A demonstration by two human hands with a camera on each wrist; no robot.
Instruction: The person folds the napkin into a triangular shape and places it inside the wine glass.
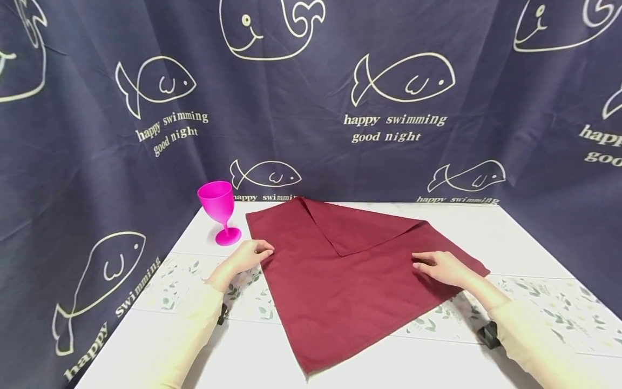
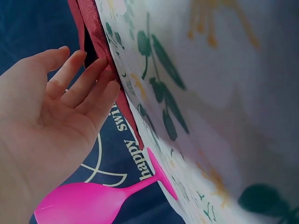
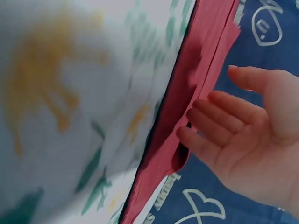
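A dark red cloth napkin (image 1: 330, 302) lies spread on the table, its far edge folded over so that one corner points down to the middle. At the napkin's left edge is my left hand (image 1: 250, 255), fingers relaxed; in the left wrist view the fingertips (image 2: 112, 86) are at the cloth's edge, and whether they touch it I cannot tell. Over the right part of the cloth hovers my right hand (image 1: 441, 267), with slightly bent fingers and nothing gripped. The right wrist view shows its fingertips (image 3: 183, 133) close to the cloth surface.
A bright pink plastic goblet (image 1: 217, 202) stands upright at the back left, just beyond my left hand. The white table (image 1: 369, 359) carries a leaf-patterned band. Dark blue curtain (image 1: 320, 97) with fish drawings encloses the back and sides.
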